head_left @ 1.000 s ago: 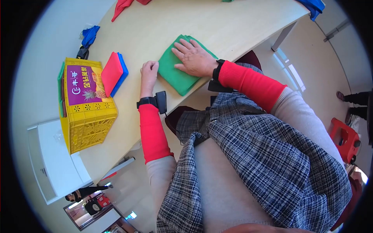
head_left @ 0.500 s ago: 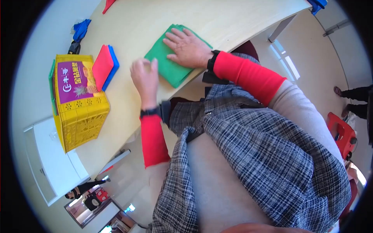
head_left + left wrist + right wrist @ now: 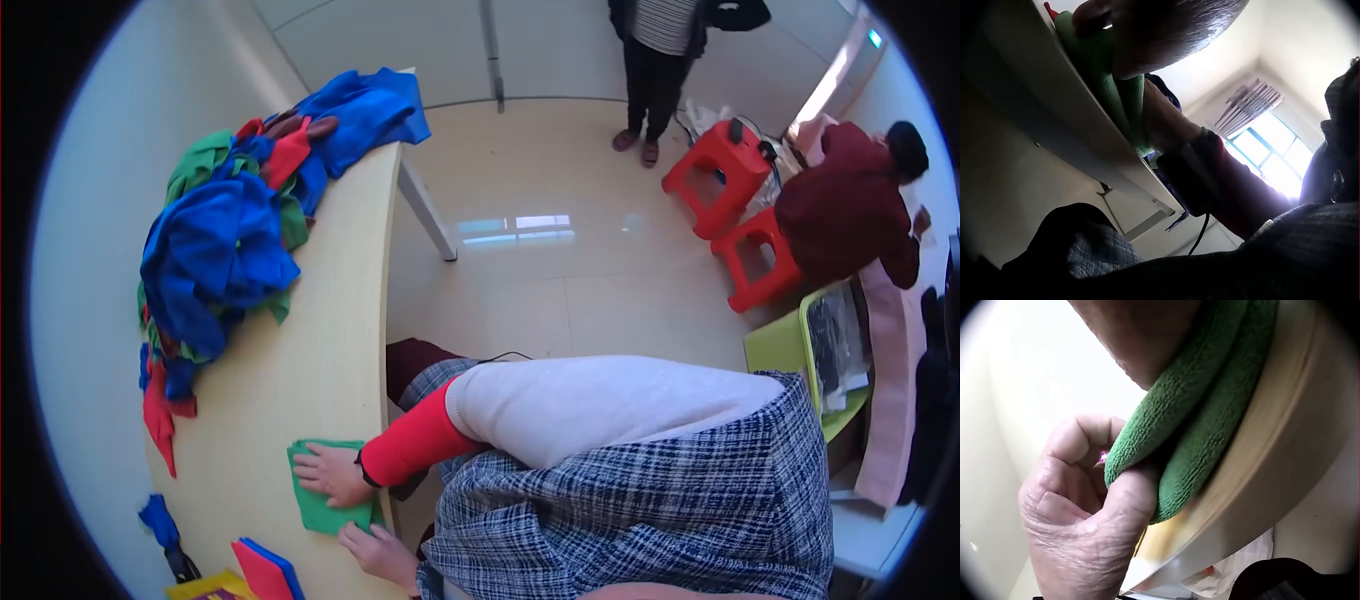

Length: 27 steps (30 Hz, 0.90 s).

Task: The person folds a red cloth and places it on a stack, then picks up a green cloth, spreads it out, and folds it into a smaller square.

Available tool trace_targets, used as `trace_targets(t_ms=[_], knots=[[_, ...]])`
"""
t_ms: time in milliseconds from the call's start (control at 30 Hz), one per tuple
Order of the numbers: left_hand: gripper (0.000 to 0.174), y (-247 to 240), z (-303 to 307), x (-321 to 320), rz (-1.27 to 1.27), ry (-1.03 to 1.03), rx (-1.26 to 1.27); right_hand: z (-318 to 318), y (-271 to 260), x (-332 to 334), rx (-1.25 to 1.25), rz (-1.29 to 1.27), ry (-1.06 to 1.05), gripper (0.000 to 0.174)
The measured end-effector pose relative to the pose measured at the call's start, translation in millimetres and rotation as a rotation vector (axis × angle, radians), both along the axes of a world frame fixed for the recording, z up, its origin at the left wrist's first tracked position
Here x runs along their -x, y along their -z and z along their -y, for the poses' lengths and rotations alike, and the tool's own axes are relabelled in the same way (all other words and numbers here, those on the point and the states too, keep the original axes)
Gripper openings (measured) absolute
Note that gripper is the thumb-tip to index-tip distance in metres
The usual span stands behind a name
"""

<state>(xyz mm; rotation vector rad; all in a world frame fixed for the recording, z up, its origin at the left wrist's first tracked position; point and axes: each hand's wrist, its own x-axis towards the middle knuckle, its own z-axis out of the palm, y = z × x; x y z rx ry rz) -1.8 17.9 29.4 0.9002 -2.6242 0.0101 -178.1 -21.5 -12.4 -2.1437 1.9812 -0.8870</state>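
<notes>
On the table's near edge lies a folded green cloth point(image 3: 320, 512). My right hand point(image 3: 335, 475) rests on it with fingers spread. At the cloth's lower corner is my left hand point(image 3: 380, 555). In the right wrist view, the left hand point(image 3: 1079, 506) pinches a thick fold of the green cloth point(image 3: 1166, 419), its thumb between two layers and its fingers curled over the upper one. The left wrist view shows the left hand point(image 3: 1172, 31) over the cloth point(image 3: 1104, 75), with the right hand point(image 3: 1163, 119) behind.
Blue, green and red cloths form a heap point(image 3: 220, 240) at the table's far end. Folded red and blue cloths point(image 3: 265, 572) stand by a yellow crate point(image 3: 215, 588) at the bottom. Beyond the table are red stools point(image 3: 720, 175) and two people.
The head view has turned toward the heap and the room. My left hand has moved from beside the green cloth to its corner and taken hold; my right hand stays on top.
</notes>
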Motion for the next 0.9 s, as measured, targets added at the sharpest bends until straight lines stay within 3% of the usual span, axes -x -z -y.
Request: trace_targets(t_ms=[367, 667, 900], knots=[[0.031, -1.7, -13.8, 7.7, 0.257, -0.211, 0.023, -0.2, 9.0, -5.8, 0.072, 0.011, 0.009, 0.068], [0.029, 2.6, -15.1, -1.4, 0.294, -0.138, 0.155, -2.5, 5.4, -5.2, 0.046, 0.005, -0.004, 0.068], [0.026, 19.8, -13.1, -10.9, 0.151, -0.220, 0.024, 4.4, 11.9, -6.6, 0.045, 0.007, -0.013, 0.068]])
